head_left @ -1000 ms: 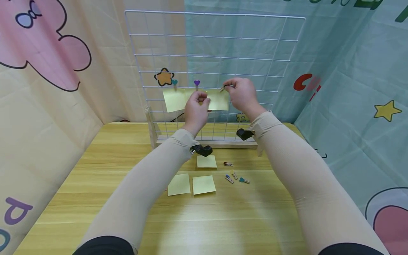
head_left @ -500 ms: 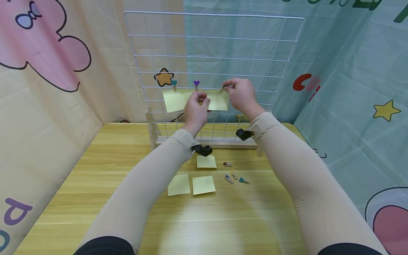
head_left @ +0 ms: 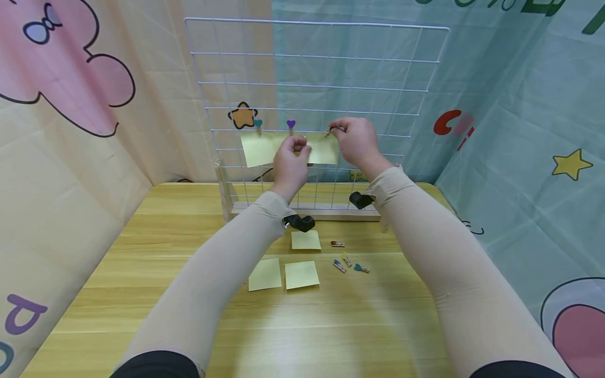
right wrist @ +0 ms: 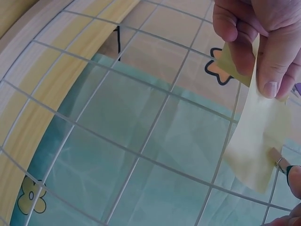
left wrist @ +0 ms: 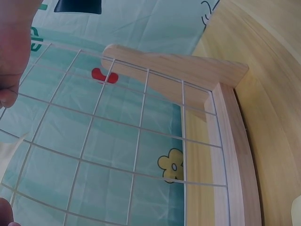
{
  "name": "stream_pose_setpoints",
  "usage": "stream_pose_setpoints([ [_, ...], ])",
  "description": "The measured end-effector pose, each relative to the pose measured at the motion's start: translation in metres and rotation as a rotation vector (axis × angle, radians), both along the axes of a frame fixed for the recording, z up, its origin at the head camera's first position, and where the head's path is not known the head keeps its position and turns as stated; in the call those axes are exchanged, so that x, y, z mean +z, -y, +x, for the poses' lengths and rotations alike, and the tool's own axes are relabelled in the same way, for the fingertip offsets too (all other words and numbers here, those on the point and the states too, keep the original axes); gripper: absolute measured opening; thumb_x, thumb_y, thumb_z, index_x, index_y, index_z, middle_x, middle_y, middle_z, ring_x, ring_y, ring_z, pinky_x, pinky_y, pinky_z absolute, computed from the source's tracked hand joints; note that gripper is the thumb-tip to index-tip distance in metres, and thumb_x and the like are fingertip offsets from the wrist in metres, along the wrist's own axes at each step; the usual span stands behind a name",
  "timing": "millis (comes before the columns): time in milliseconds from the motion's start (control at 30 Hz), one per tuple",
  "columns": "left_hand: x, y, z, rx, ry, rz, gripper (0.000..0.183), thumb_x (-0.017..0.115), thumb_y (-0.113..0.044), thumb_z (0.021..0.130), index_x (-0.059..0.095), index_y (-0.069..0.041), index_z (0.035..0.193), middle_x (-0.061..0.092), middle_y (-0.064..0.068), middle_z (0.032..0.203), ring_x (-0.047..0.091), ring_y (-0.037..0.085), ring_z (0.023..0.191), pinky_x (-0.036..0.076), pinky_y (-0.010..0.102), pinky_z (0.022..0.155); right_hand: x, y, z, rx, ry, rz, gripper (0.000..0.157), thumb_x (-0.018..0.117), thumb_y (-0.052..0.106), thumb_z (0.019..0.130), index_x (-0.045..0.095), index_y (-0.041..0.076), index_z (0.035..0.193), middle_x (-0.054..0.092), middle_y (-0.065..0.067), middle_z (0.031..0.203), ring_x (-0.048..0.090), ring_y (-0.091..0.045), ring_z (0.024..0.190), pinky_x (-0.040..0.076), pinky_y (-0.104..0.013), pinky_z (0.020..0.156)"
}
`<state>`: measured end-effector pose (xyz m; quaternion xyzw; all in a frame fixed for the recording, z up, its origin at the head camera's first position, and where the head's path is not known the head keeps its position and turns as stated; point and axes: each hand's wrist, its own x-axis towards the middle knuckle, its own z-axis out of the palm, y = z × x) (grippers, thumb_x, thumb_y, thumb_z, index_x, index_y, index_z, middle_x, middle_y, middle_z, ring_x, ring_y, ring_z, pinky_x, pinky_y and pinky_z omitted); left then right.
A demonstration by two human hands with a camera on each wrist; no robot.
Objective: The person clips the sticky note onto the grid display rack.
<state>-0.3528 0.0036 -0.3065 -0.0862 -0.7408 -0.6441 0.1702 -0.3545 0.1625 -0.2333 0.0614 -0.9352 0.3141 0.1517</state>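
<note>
In the head view my left hand (head_left: 291, 164) pinches the left edge of a pale yellow sticky note (head_left: 323, 149) against the white wire grid. My right hand (head_left: 357, 143) holds a small wooden clothespin (right wrist: 277, 159) at the note's upper edge; its jaws lie on the paper in the right wrist view. To the left, another yellow note (head_left: 258, 149) hangs under a clothespin with a teal heart (head_left: 258, 123). A clothespin with a purple heart (head_left: 291, 124) sits above a middle note, partly hidden behind my left hand.
The wire grid (head_left: 302, 84) stands upright in a wooden base (head_left: 331, 215). On the table (head_left: 302, 325) lie loose sticky notes (head_left: 302, 274) and several clothespins (head_left: 339, 266). Printed curtains (head_left: 515, 157) enclose the back and sides.
Both hands keep their places at the note and clothespin. The head view has shifted very slightly.
</note>
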Motion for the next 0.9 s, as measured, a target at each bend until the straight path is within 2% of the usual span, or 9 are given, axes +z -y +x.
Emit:
stream_pose_setpoints([
  [233,-0.001,0.000,0.001,0.009,0.001,-0.019,0.019,0.064,-0.016,0.106,0.065,-0.007,0.123,0.069,0.009,0.114,0.071,0.023,0.093,0.065,0.034,0.080,-0.002,-0.002,0.001,0.034,-0.014,0.006,0.033,0.053,0.024,0.112,0.070,0.019,0.140,0.071,-0.004,0.138,0.034,-0.011,0.047,0.033,-0.025,0.047],
  [400,-0.001,0.000,0.002,0.007,-0.005,-0.020,0.018,0.064,-0.015,0.106,0.065,-0.007,0.123,0.069,0.010,0.113,0.071,0.024,0.093,0.064,0.030,0.077,-0.005,-0.003,0.000,0.063,-0.023,0.016,0.036,0.053,0.024,0.112,0.066,0.021,0.144,0.068,-0.003,0.143,0.033,-0.009,0.043,0.032,-0.024,0.045],
  [567,-0.001,0.000,0.002,0.004,-0.001,-0.015,0.019,0.064,-0.015,0.106,0.065,-0.006,0.123,0.069,0.010,0.114,0.071,0.024,0.093,0.065,0.038,0.082,-0.008,-0.004,-0.001,0.072,-0.036,0.047,0.038,0.051,0.024,0.112,0.061,0.022,0.149,0.069,-0.006,0.141,0.033,-0.009,0.043,0.033,-0.024,0.045],
  [600,-0.001,0.000,0.002,0.003,0.002,-0.014,0.019,0.064,-0.015,0.107,0.065,-0.006,0.124,0.069,0.010,0.114,0.071,0.024,0.093,0.065,0.039,0.083,-0.009,-0.004,0.000,0.072,-0.042,0.048,0.039,0.050,0.024,0.112,0.061,0.022,0.149,0.074,-0.008,0.133,0.033,-0.009,0.043,0.033,-0.024,0.045],
  [667,0.000,0.000,0.003,0.002,0.004,-0.019,0.020,0.063,-0.015,0.107,0.065,-0.006,0.124,0.070,0.010,0.115,0.071,0.024,0.091,0.065,0.040,0.083,-0.011,-0.004,0.000,0.072,-0.054,0.041,0.040,0.051,0.023,0.111,0.060,0.022,0.150,0.080,-0.012,0.104,0.033,-0.010,0.042,0.033,-0.025,0.044],
  [700,0.000,0.000,0.003,0.003,0.007,-0.023,0.020,0.063,-0.016,0.107,0.065,-0.007,0.124,0.070,0.010,0.115,0.072,0.024,0.091,0.065,0.039,0.083,-0.012,-0.005,0.000,0.073,-0.059,0.036,0.040,0.051,0.022,0.111,0.059,0.022,0.151,0.076,-0.011,0.085,0.033,-0.010,0.043,0.033,-0.025,0.044],
  [767,0.000,0.001,0.004,0.005,0.005,-0.031,0.020,0.063,-0.016,0.107,0.065,-0.007,0.124,0.070,0.010,0.116,0.072,0.024,0.090,0.065,0.038,0.082,-0.013,-0.005,0.001,0.077,-0.055,0.027,0.042,0.051,0.022,0.111,0.057,0.023,0.152,0.056,-0.005,0.057,0.033,-0.010,0.042,0.032,-0.025,0.044],
  [833,0.000,0.001,0.004,0.006,0.003,-0.033,0.020,0.064,-0.016,0.107,0.065,-0.007,0.124,0.070,0.010,0.116,0.072,0.024,0.091,0.065,0.039,0.082,-0.014,-0.005,0.001,0.081,-0.043,0.024,0.043,0.051,0.023,0.111,0.056,0.024,0.154,0.038,0.002,0.049,0.034,-0.011,0.043,0.032,-0.025,0.044],
  [900,0.001,0.001,0.005,0.005,-0.001,-0.029,0.020,0.064,-0.015,0.106,0.065,-0.006,0.124,0.069,0.011,0.116,0.071,0.025,0.093,0.065,0.041,0.083,-0.014,-0.006,0.001,0.088,-0.028,0.023,0.044,0.050,0.023,0.111,0.054,0.026,0.155,0.034,0.006,0.050,0.035,-0.011,0.044,0.032,-0.026,0.044],
])
